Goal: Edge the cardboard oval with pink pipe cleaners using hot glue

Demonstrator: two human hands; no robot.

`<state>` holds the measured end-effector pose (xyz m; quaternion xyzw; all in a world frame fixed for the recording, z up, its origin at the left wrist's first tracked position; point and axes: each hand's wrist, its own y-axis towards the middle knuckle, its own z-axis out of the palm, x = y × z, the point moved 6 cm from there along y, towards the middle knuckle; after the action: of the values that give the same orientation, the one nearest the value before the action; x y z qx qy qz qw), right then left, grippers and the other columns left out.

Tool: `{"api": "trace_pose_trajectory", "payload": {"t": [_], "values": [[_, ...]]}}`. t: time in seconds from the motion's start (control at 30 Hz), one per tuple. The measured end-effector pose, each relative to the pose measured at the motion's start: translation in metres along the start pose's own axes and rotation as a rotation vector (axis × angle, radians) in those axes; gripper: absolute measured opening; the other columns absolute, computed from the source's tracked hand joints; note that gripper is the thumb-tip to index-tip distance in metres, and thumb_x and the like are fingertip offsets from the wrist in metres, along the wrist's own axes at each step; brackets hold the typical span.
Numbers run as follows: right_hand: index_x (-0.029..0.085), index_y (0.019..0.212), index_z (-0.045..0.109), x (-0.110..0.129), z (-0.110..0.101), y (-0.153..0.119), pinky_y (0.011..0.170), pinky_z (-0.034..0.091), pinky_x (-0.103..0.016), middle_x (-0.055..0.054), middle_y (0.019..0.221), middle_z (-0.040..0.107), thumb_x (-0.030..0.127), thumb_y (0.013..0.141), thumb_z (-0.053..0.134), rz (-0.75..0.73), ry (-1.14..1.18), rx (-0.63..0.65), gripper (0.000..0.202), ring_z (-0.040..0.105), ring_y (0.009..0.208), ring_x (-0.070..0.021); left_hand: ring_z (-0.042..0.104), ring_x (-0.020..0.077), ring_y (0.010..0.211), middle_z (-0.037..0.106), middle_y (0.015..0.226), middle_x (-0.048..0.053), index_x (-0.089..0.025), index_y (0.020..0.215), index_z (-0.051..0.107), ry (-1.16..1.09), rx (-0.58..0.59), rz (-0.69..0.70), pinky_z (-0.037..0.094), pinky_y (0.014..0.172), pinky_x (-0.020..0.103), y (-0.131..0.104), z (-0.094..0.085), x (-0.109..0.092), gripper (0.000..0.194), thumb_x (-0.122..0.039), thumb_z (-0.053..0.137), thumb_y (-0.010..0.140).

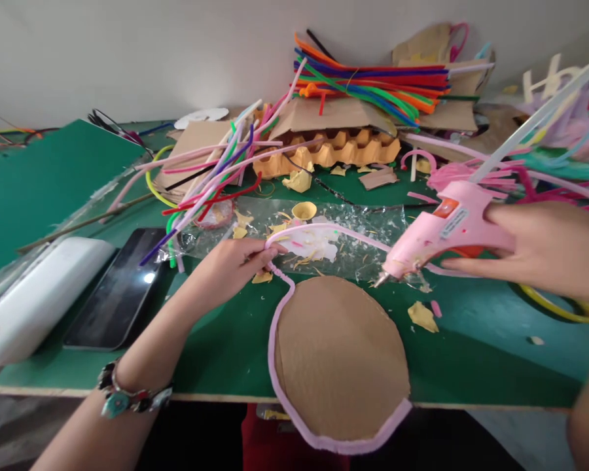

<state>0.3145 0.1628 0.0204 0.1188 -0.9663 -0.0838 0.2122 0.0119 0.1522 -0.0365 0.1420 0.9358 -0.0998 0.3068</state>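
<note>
A round piece of cardboard point(343, 360) lies at the table's front edge and juts out over it. A pale pink pipe cleaner point(273, 353) runs along its left and lower rim. Its loose end rises from the upper left and arches to the right. My left hand point(240, 261) pinches this pipe cleaner just above the cardboard. In my right hand point(544, 248) is a pink hot glue gun point(432, 229), with a white glue stick point(540, 121) out of its back. The nozzle points down-left, a little above the cardboard's upper right rim, apart from it.
A white power bank point(49, 294) and a black phone point(118, 288) lie on the left. Behind are loose pipe cleaners point(220, 163), an egg carton point(334, 150) and a colourful pipe cleaner bundle point(373, 78). Scraps litter a plastic sheet point(373, 226). A yellow ring point(564, 311) sits right.
</note>
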Motion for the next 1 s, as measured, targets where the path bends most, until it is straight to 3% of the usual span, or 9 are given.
{"api": "trace_pose_trajectory", "payload": {"t": [0.1, 0.23, 0.33, 0.47, 0.6, 0.73, 0.87, 1.0], "values": [[0.023, 0.058, 0.055, 0.002, -0.002, 0.004, 0.039, 0.032, -0.028, -0.003, 0.057, 0.056, 0.080, 0.041, 0.054, 0.061, 0.023, 0.039, 0.060, 0.045, 0.045, -0.0128, 0.055, 0.0111, 0.059, 0.066, 0.069, -0.001, -0.020, 0.090, 0.068, -0.015, 0.011, 0.005, 0.039, 0.056, 0.021, 0.000, -0.001, -0.003, 0.034, -0.038, 0.039, 0.085], [0.022, 0.067, 0.046, -0.001, -0.007, 0.011, 0.039, 0.033, -0.025, 0.002, 0.051, 0.047, 0.075, 0.053, 0.051, 0.180, 0.470, -0.100, 0.055, 0.041, 0.044, -0.0096, 0.057, 0.0119, 0.062, 0.065, 0.070, 0.000, -0.020, 0.082, 0.068, 0.051, -0.030, 0.075, 0.041, 0.058, 0.021, -0.006, -0.009, -0.021, 0.033, -0.036, 0.040, 0.087], [0.022, 0.070, 0.043, -0.003, -0.005, 0.018, 0.048, 0.040, -0.026, 0.003, 0.054, 0.049, 0.068, 0.063, 0.049, 0.199, 0.549, -0.177, 0.047, 0.046, 0.050, -0.0095, 0.058, 0.0122, 0.065, 0.063, 0.071, 0.001, -0.019, 0.079, 0.068, 0.178, -0.035, 0.213, 0.042, 0.059, 0.021, -0.019, -0.014, -0.045, 0.032, -0.032, 0.039, 0.089], [0.020, 0.069, 0.047, 0.000, 0.014, 0.025, 0.047, 0.041, -0.026, 0.001, 0.056, 0.054, 0.064, 0.062, 0.053, 0.180, 0.470, -0.074, 0.045, 0.050, 0.051, -0.0123, 0.056, 0.0110, 0.064, 0.060, 0.081, 0.002, -0.019, 0.080, 0.067, 0.396, -0.027, 0.411, 0.043, 0.060, 0.022, -0.043, -0.015, -0.077, 0.027, -0.026, 0.042, 0.089], [0.019, 0.077, 0.056, 0.014, 0.033, 0.026, 0.062, 0.046, -0.032, -0.002, 0.069, 0.061, 0.058, 0.061, 0.058, 0.088, 0.405, 0.059, 0.042, 0.057, 0.068, -0.0190, 0.052, 0.0116, 0.055, 0.057, 0.077, 0.001, -0.020, 0.073, 0.066, 0.685, -0.066, 0.419, 0.040, 0.053, 0.024, -0.057, -0.016, -0.093, 0.016, -0.023, 0.053, 0.083], [0.019, 0.086, 0.060, 0.027, 0.044, 0.023, 0.068, 0.046, -0.036, -0.003, 0.075, 0.063, 0.050, 0.065, 0.055, 0.025, 0.341, 0.134, 0.037, 0.058, 0.071, -0.0209, 0.052, 0.0109, 0.054, 0.056, 0.075, 0.000, -0.020, 0.078, 0.067, 0.692, -0.061, 0.364, 0.039, 0.052, 0.023, -0.059, -0.015, -0.097, 0.017, -0.026, 0.052, 0.084], [0.020, 0.092, 0.060, 0.029, 0.042, 0.020, 0.075, 0.046, -0.037, -0.004, 0.083, 0.063, 0.042, 0.067, 0.054, -0.004, 0.291, 0.111, 0.033, 0.059, 0.078, -0.0213, 0.056, 0.0128, 0.062, 0.057, 0.083, 0.002, -0.019, 0.080, 0.067, 0.619, -0.107, 0.282, 0.042, 0.055, 0.024, -0.058, -0.017, -0.089, 0.021, -0.026, 0.047, 0.086], [0.020, 0.080, 0.060, 0.021, 0.039, 0.015, 0.078, 0.045, -0.039, -0.006, 0.085, 0.062, 0.033, 0.062, 0.060, 0.014, 0.223, 0.039, 0.022, 0.058, 0.082, -0.0227, 0.055, 0.0109, 0.061, 0.056, 0.082, 0.002, -0.019, 0.083, 0.067, 0.522, -0.153, 0.332, 0.042, 0.055, 0.022, -0.065, -0.020, -0.082, 0.023, -0.024, 0.045, 0.088]]}}
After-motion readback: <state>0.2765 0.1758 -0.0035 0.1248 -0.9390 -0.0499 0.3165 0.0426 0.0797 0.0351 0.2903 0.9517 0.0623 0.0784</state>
